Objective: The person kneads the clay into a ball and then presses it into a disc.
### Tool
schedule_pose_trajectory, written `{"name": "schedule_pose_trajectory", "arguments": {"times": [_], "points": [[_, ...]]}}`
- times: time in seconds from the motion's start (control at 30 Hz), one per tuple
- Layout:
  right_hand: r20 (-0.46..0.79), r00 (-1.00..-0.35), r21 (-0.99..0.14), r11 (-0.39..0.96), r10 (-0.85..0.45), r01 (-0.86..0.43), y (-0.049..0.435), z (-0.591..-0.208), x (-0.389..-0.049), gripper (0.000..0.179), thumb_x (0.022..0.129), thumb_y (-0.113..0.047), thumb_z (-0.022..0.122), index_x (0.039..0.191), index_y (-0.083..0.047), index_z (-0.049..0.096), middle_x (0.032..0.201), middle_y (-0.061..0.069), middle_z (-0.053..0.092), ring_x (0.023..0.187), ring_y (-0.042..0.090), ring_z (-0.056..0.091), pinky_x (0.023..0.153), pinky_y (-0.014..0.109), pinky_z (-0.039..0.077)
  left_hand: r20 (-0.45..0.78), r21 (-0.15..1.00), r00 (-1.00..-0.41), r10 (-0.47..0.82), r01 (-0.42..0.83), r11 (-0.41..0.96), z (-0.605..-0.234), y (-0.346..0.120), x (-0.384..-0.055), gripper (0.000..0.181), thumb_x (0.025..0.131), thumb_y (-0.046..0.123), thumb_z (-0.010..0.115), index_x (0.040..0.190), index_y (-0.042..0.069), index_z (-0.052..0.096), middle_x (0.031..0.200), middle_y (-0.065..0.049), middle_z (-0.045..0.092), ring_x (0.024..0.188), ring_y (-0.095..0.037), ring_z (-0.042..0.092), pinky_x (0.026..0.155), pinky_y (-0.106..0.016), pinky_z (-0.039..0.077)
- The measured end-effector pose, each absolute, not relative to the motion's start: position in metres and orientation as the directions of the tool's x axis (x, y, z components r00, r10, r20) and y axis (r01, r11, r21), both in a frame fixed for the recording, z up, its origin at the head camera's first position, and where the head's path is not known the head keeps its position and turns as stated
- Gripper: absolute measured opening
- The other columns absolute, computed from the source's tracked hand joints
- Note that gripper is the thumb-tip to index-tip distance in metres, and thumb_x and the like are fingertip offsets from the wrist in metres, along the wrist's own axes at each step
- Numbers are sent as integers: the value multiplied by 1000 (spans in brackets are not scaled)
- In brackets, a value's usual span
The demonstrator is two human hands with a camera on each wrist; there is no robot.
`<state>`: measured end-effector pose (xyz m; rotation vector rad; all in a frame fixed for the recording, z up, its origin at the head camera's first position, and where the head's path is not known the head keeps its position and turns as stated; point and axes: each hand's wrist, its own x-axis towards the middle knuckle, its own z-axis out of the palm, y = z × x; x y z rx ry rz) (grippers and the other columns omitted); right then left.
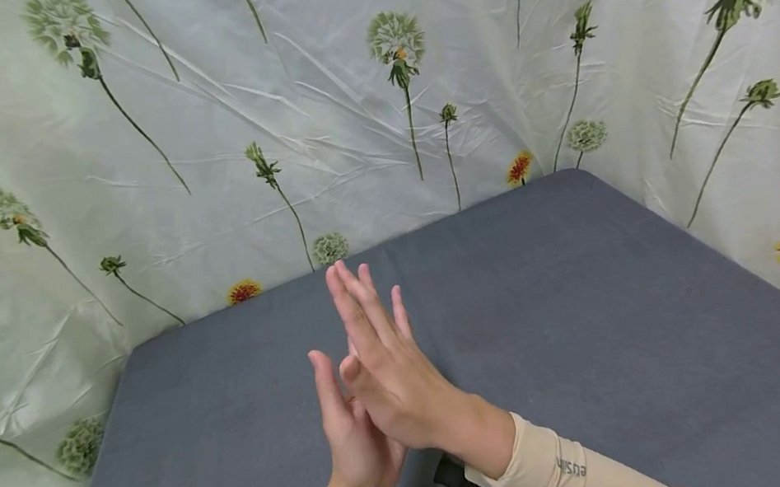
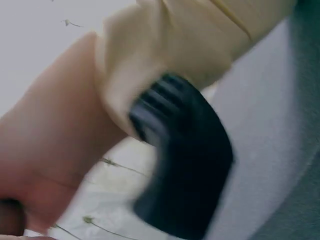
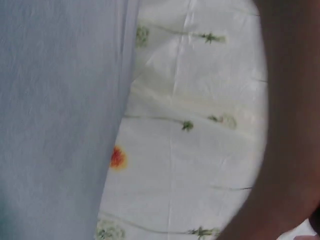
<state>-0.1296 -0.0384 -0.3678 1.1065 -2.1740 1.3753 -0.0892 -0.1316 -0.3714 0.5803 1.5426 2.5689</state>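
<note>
In the head view my two hands meet above the grey table, palm against palm. The right hand (image 1: 403,387) lies in front, its fingers straight and pointing up and away. Behind and below it, the left hand (image 1: 359,447) has its thumb raised, and most of its fingers are hidden by the right hand. Neither hand shows an object in it. In the left wrist view, bare skin of the right hand and wrist (image 2: 60,115) appears beside a cream sleeve (image 2: 145,55) and a black wrist device (image 2: 190,160). A dark, blurred stretch of skin (image 3: 292,115) fills the right wrist view's right side.
The grey cloth-covered table (image 1: 595,314) spreads under and around the hands. A pale curtain (image 1: 340,101) printed with dandelions and other flowers hangs along the table's back and sides.
</note>
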Motion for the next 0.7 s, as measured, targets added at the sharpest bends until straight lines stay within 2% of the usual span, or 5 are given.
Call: {"name": "schedule_pose_trajectory", "arguments": {"times": [0.07, 0.1, 0.37, 0.6, 0.7], "points": [[615, -668, -634, 243, -419, -735, -37, -370, -134, 86, 106, -74, -2, 175, -22, -1, 183, -2, 0, 171, 26, -3, 129, 75, -3, 271, 859, -931, 244, 119, -498, -367, -134, -89, 83, 102, 78, -7, 173, 37, 6, 177, 21, 19, 165, -8, 17, 136, -43, 14], [599, -683, -649, 245, -418, -720, -37, -371, -135, 85, 106, -75, -2, 175, -24, -2, 183, -4, -1, 171, 26, -4, 129, 75, -4, 256, 861, -939, 230, 114, -496, -364, -136, -87, 81, 99, 80, -8, 171, 42, -12, 180, 20, 0, 168, -11, -3, 137, -51, -1], [534, -667, -687, 193, -520, -701, -54, -388, -119, 82, 106, -72, -5, 174, -25, -9, 183, -1, -6, 170, 31, -8, 124, 83, -1, 362, 875, -932, -34, 352, -332, -348, -158, -86, 81, 99, 87, 4, 170, 48, -3, 177, -10, 13, 168, -28, 15, 138, -46, 13], [604, -581, -596, 175, -546, -784, -63, -387, -100, 84, 107, -67, -8, 174, -16, -4, 183, 4, -4, 170, 38, -2, 122, 86, 9, 367, 851, -930, -16, 342, -397, -351, -167, -91, 78, 102, 85, 13, 169, 50, -4, 178, -5, 7, 169, -19, -7, 137, -50, -7], [641, -539, -543, 173, -546, -822, -62, -383, -95, 83, 108, -65, -9, 174, -14, -3, 183, 6, -3, 170, 38, -3, 123, 84, 9, 315, 850, -949, 8, 279, -446, -355, -167, -93, 81, 103, 84, 17, 171, 46, -5, 178, -1, 16, 169, -17, -11, 135, -51, -15]]}}
